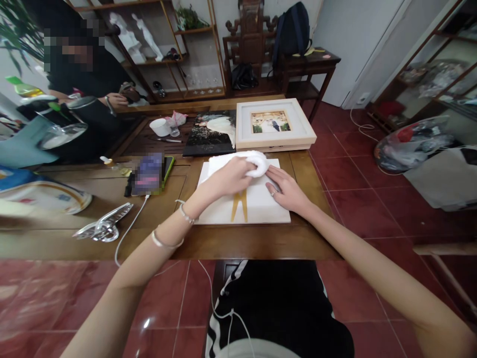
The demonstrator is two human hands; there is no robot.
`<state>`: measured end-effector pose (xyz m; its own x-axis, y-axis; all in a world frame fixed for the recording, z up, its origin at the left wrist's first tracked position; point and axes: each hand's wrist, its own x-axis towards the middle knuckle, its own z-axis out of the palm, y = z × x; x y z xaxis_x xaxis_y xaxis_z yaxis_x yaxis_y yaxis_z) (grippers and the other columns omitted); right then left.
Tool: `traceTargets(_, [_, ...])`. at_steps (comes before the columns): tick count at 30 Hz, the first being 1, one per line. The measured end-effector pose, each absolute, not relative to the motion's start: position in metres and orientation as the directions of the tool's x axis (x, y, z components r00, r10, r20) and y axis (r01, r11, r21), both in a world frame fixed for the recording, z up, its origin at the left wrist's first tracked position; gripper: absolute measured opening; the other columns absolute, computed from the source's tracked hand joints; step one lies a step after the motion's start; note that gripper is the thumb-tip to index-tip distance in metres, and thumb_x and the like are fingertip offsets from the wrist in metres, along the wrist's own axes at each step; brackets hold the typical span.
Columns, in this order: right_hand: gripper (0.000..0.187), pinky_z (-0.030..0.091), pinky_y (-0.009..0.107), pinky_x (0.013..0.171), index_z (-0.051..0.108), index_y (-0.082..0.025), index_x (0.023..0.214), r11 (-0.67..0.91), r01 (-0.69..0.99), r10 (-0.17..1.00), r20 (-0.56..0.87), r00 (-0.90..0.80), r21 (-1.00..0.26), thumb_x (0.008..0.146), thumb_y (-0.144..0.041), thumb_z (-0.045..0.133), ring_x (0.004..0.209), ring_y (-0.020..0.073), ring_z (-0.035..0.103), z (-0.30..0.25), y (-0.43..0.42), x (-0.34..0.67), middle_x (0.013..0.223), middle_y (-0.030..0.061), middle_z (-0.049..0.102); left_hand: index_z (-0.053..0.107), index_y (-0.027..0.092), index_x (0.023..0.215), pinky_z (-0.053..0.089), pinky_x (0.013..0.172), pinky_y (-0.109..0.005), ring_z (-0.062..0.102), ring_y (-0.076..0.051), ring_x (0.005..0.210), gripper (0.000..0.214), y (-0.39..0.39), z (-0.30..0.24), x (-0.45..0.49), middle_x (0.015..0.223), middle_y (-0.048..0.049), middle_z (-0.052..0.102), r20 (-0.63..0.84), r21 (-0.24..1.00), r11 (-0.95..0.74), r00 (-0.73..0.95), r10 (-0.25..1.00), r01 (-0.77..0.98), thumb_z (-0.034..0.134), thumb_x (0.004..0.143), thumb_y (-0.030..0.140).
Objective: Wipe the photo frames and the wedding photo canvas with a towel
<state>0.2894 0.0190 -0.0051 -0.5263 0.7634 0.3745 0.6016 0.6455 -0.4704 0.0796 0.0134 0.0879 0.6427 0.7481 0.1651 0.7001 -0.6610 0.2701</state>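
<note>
My left hand (pixel 235 175) is closed around a folded white cloth (pixel 257 161) and presses it on a flat white panel (pixel 216 213). A gold strip shaped like two spread legs (pixel 239 205) shows on the panel below that hand; its upper part is covered. My right hand (pixel 286 189), with a ring on one finger, rests with fingers stretched out on the panel's right side, its fingertips close to the cloth. Just behind the panel, a dark picture panel (pixel 194 136) with a white dress on it lies beside a pale wooden picture frame (pixel 243 119).
On the table's left are a phone (pixel 149 174) with a charging cable, a silver hair claw (pixel 104 226), a dropper bottle (pixel 108 161) and a tissue pack (pixel 48 191). A white cup (pixel 160 127) stands on a dark tray. Another person (pixel 85 64) is at the back left.
</note>
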Motion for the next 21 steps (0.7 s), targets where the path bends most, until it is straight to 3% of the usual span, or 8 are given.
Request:
traceTargets(4, [0.045,0.039,0.052,0.114,0.059,-0.012,0.132,0.652,0.601,0.758,0.384,-0.528,-0.462,0.092,-0.028,0.045,0.134,0.0327,0.049,-0.004,0.019,0.290,0.139,0.0167,0.058,0.034,0.020,0.053,0.031,0.055,-0.028,0.037,-0.011,0.051,0.024,0.048,0.092,0.102,0.051,0.0042,0.040,0.225,0.374,-0.661,0.628,0.745,0.650,0.048,0.070,0.010])
traceTargets(7, [0.041,0.043,0.054,0.110,0.062,-0.012,0.127,0.645,0.603,0.764,0.387,-0.516,-0.470,0.093,-0.027,0.045,0.125,0.0338,0.055,-0.003,0.019,0.290,0.131,0.0173,0.063,0.034,0.020,0.052,0.027,0.054,-0.028,0.035,-0.011,0.052,0.024,0.060,0.098,0.121,0.052,0.0043,0.039,0.185,0.445,-0.660,0.659,0.729,0.605,0.047,0.070,0.010])
traceTargets(10, [0.039,0.046,0.054,0.106,0.064,-0.013,0.123,0.624,0.613,0.782,0.377,-0.497,-0.485,0.093,-0.028,0.045,0.121,0.0342,0.058,-0.003,0.018,0.290,0.126,0.0173,0.066,0.035,0.020,0.052,0.026,0.053,-0.029,0.035,-0.011,0.052,0.025,0.062,0.103,0.129,0.053,0.0031,0.041,0.091,0.436,-0.658,0.698,0.711,0.614,0.047,0.070,0.007])
traceTargets(14, [0.041,0.044,0.053,0.109,0.063,-0.012,0.126,0.642,0.593,0.766,0.382,-0.517,-0.485,0.093,-0.027,0.045,0.125,0.0334,0.056,-0.003,0.018,0.289,0.131,0.0179,0.063,0.051,0.017,0.060,0.031,0.054,-0.029,0.044,-0.014,0.055,0.018,0.052,0.104,0.116,0.058,-0.0005,0.051,-0.034,0.261,-0.618,0.647,0.762,0.742,0.047,0.072,0.006])
traceTargets(17, [0.046,0.039,0.055,0.114,0.057,-0.014,0.135,0.646,0.583,0.762,0.373,-0.529,-0.493,0.093,-0.027,0.045,0.136,0.0329,0.047,-0.004,0.019,0.289,0.143,0.0161,0.055,0.066,0.012,0.079,0.042,0.064,-0.030,0.059,-0.021,0.070,0.020,0.039,0.101,0.099,0.076,-0.0087,0.064,-0.099,0.065,-0.576,0.580,0.809,0.815,0.047,0.077,0.006])
traceTargets(21, [0.048,0.034,0.055,0.117,0.055,-0.013,0.138,0.618,0.609,0.784,0.334,-0.523,-0.498,0.093,-0.029,0.045,0.141,0.0322,0.042,-0.008,0.021,0.290,0.147,0.0156,0.052,0.069,0.007,0.099,0.050,0.079,-0.034,0.066,-0.027,0.092,0.030,0.016,0.094,0.082,0.099,-0.0175,0.068,-0.167,-0.134,-0.514,0.492,0.854,0.847,0.044,0.081,0.003])
